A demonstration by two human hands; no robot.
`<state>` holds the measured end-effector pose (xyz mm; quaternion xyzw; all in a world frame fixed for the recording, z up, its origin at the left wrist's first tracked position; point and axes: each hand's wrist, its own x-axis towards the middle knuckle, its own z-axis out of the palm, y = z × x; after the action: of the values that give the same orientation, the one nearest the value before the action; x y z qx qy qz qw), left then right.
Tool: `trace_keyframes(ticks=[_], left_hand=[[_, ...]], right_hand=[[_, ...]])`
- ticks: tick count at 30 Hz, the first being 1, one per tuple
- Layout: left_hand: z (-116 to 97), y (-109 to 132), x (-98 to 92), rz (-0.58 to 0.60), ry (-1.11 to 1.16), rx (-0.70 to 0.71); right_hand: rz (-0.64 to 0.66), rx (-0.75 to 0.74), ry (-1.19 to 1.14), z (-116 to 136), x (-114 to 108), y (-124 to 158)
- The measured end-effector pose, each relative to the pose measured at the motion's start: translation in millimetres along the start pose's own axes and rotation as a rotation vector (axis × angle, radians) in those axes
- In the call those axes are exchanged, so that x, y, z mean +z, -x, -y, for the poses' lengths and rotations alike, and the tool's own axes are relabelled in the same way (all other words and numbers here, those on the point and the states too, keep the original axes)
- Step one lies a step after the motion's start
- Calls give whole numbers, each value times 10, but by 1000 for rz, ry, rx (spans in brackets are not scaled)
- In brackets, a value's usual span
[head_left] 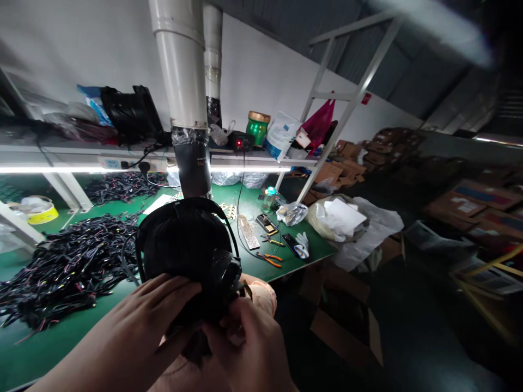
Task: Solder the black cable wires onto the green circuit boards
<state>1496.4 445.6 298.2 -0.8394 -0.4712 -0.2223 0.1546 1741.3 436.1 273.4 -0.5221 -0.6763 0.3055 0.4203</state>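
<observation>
Before me is a large, rounded black piece of headgear with a thin curved band over its top. A glossy black part sticks out on its right side. My left hand grips its lower left, fingers lying over the front and thumb underneath. At the lower right edge, my right hand is closed with bent fingers near a small yellowish strip; the fingertips are partly hidden. Pinkish cloth shows behind and below the headgear. Shadow hides much of its underside.
A green table bears a big heap of black cables at left. Orange-handled pliers, a phone, a white glove and a bottle lie or stand at right. An open carton stands on the floor.
</observation>
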Motion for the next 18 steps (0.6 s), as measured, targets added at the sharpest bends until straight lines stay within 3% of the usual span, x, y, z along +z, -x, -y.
trace_keyframes(ticks=[4, 8, 13, 16, 18], left_hand=[[-12, 25, 6, -24, 18, -27], [-24, 0, 5, -42, 38, -31], [-12, -23, -20, -65, 91, -40], [-1, -24, -44, -82, 127, -61], [5, -28, -57, -80, 144, -71]], right_hand=[[19, 224, -382, -220, -66, 134], [35, 313, -544, -340, 82, 154], [-93, 305, -603, -115, 333, -52], [-159, 281, -628, 19, 355, -126], [-137, 246, -662, 41, 334, -114]])
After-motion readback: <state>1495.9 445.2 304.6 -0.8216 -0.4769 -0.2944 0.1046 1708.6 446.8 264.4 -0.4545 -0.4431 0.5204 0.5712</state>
